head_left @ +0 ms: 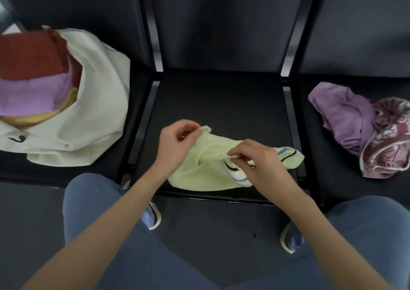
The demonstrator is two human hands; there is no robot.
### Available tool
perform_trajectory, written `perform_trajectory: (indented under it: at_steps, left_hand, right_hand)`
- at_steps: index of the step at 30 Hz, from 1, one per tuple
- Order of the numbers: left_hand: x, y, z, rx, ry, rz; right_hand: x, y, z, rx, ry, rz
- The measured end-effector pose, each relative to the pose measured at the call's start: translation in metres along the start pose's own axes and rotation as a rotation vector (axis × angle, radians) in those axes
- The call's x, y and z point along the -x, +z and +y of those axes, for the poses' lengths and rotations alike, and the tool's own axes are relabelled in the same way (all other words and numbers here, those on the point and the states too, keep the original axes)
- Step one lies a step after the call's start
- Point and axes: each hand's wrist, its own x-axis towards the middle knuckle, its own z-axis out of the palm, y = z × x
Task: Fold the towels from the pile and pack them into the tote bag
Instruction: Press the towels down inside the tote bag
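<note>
A pale yellow towel with blue and black stripes lies crumpled on the middle black chair seat. My left hand pinches its far left corner. My right hand pinches a striped corner near the towel's middle. On the left seat a cream tote bag lies open, with folded dark red, lilac and tan towels stacked inside. On the right seat a small pile holds a lilac towel and a maroon patterned towel.
Three black chairs stand in a row with upright backrests behind the seats. My knees in blue trousers and my shoes are below the middle seat's front edge, on a dark floor.
</note>
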Motion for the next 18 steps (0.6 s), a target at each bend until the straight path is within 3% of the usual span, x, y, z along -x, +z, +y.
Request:
perform_trajectory:
  at_steps: [3, 8, 18]
  left_hand:
    - [0.016, 0.017, 0.02, 0.078, 0.025, -0.132]
    - [0.03, 0.034, 0.024, 0.16, -0.014, -0.176]
    - [0.034, 0.033, 0.022, 0.158, 0.012, -0.252]
  right_hand:
    - [0.002, -0.003, -0.009, -0.135, 0.129, 0.088]
    - [0.007, -0.008, -0.012, -0.287, 0.29, 0.116]
    - [0.011, 0.0, -0.007, -0.288, 0.205, 0.191]
